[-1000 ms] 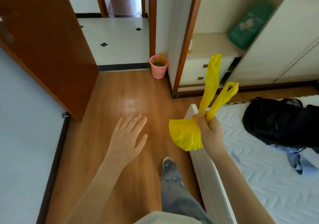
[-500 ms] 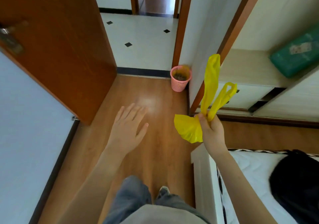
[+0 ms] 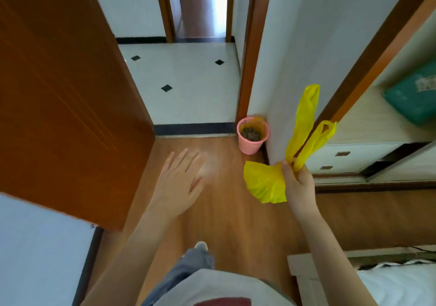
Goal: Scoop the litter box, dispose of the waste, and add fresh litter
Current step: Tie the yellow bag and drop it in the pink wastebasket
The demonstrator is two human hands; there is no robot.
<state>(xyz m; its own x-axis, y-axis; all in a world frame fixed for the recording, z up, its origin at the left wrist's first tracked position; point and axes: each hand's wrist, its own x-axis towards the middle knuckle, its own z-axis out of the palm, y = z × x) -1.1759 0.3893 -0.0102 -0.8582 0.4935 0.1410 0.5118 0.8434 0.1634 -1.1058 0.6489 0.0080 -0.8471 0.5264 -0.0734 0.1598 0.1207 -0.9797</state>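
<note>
An empty yellow bag (image 3: 264, 183) was gripped by the right hand (image 3: 298, 183), the left hand (image 3: 179, 183) was spread wide, and dark granules, possibly waste, were seen in the pink basket (image 3: 253, 134), so bagging and refilling apparently remained.

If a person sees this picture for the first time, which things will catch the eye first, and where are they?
The bright yellow plastic bag stands out first: the right hand grips it at centre right, its two handles pointing up. Next is the small pink basket on the wooden floor against the wall corner by the doorway, with dark bits inside. The left hand is spread open, holding nothing.
</note>
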